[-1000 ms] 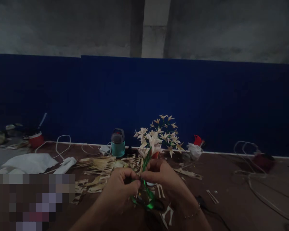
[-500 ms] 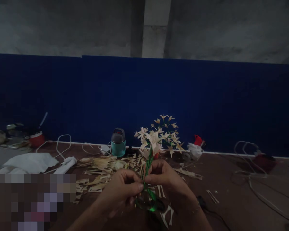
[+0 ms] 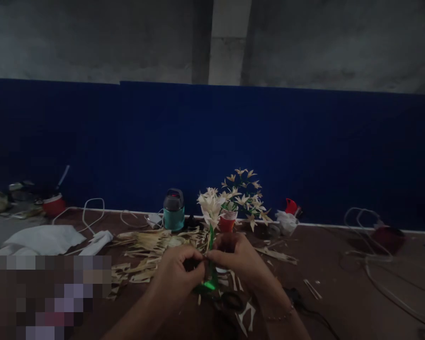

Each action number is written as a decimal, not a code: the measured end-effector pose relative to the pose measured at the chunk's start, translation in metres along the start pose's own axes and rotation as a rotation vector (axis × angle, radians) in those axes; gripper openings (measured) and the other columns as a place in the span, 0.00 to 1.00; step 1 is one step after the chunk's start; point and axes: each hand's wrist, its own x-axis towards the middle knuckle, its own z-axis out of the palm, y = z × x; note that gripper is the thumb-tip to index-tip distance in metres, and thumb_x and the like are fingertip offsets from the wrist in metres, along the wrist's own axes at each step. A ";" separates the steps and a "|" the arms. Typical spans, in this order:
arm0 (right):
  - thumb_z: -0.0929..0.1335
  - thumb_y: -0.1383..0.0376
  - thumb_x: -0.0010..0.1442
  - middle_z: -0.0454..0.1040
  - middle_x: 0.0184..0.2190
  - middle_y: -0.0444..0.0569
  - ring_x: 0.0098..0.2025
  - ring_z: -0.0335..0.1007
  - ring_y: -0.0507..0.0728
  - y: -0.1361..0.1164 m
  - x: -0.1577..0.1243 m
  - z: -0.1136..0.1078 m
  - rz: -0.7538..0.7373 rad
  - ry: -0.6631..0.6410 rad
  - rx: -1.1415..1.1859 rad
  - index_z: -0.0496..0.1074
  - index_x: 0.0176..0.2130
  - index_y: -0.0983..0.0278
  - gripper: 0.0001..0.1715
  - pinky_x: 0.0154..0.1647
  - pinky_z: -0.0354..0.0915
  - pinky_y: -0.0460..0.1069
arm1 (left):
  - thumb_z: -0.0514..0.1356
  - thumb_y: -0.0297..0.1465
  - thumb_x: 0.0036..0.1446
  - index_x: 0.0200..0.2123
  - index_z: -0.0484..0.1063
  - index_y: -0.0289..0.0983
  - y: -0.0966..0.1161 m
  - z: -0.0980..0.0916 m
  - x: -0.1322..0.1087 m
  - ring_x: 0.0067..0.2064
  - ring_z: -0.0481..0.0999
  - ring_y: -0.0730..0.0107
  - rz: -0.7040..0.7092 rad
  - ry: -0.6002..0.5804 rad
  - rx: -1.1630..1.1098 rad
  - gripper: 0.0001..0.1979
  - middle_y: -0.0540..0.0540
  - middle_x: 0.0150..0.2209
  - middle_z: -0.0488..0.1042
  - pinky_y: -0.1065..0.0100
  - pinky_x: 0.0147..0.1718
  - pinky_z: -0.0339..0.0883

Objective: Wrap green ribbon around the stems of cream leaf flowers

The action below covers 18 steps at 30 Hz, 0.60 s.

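In front of me stands a handmade artificial flower (image 3: pixel 211 208) with cream petals on a green-wrapped stem (image 3: pixel 211 232). My right hand (image 3: pixel 233 257) is closed round the stem below the petals, thumb pointing left. My left hand (image 3: pixel 180 274) pinches at the same stem from the other side, its thumb and forefinger forming a ring. The fingertips of both hands nearly meet, and the exact grip is partly hidden. A shiny green strip (image 3: pixel 208 285) shows beneath the hands. Dark-handled scissors (image 3: pixel 231 301) lie just below on the table.
Behind the hands a red cup (image 3: pixel 227 223) holds more cream flowers (image 3: pixel 250 198). Dried husk-like pieces (image 3: pixel 145 241) spread to the left, near a teal jar (image 3: pixel 174 217). White cloth (image 3: pixel 44 240) lies far left. Cables (image 3: pixel 371 264) loop at right. A blue partition (image 3: pixel 127 141) backs the table.
The flower has moved slightly left and away from me, uncovering the red cup. Both hands have shifted a little left and up. The scissors show more clearly.
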 end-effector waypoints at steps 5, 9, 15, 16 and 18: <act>0.68 0.69 0.43 0.62 0.15 0.41 0.20 0.54 0.47 -0.004 0.001 0.005 0.014 0.070 -0.175 0.67 0.18 0.67 0.06 0.19 0.51 0.43 | 0.55 0.32 0.46 0.18 0.68 0.33 -0.005 0.004 0.001 0.21 0.63 0.75 -0.066 -0.025 -0.063 0.10 0.51 0.17 0.65 0.74 0.20 0.55; 0.68 0.70 0.42 0.63 0.15 0.41 0.20 0.55 0.47 -0.007 -0.001 0.006 0.030 0.102 -0.201 0.68 0.18 0.67 0.05 0.20 0.53 0.43 | 0.57 0.33 0.45 0.21 0.70 0.32 -0.005 0.004 0.000 0.21 0.64 0.75 -0.109 -0.077 -0.128 0.09 0.51 0.18 0.67 0.74 0.20 0.55; 0.68 0.70 0.42 0.64 0.15 0.41 0.19 0.55 0.47 -0.007 0.000 0.007 0.016 0.090 -0.184 0.67 0.17 0.67 0.06 0.20 0.53 0.44 | 0.56 0.30 0.44 0.19 0.69 0.32 -0.001 0.002 0.000 0.20 0.62 0.76 -0.152 -0.061 -0.116 0.08 0.52 0.16 0.65 0.75 0.19 0.54; 0.69 0.70 0.42 0.64 0.15 0.41 0.19 0.56 0.48 -0.006 0.000 0.007 0.009 0.096 -0.179 0.67 0.17 0.66 0.06 0.20 0.53 0.44 | 0.55 0.30 0.44 0.19 0.69 0.32 -0.001 0.001 0.000 0.20 0.62 0.76 -0.146 -0.058 -0.113 0.08 0.52 0.16 0.65 0.75 0.19 0.54; 0.69 0.69 0.41 0.64 0.15 0.42 0.20 0.56 0.48 -0.005 -0.001 0.007 0.001 0.106 -0.163 0.67 0.18 0.66 0.07 0.20 0.52 0.44 | 0.55 0.29 0.43 0.19 0.70 0.33 -0.001 0.001 0.001 0.20 0.62 0.76 -0.128 -0.063 -0.120 0.07 0.52 0.16 0.65 0.75 0.20 0.55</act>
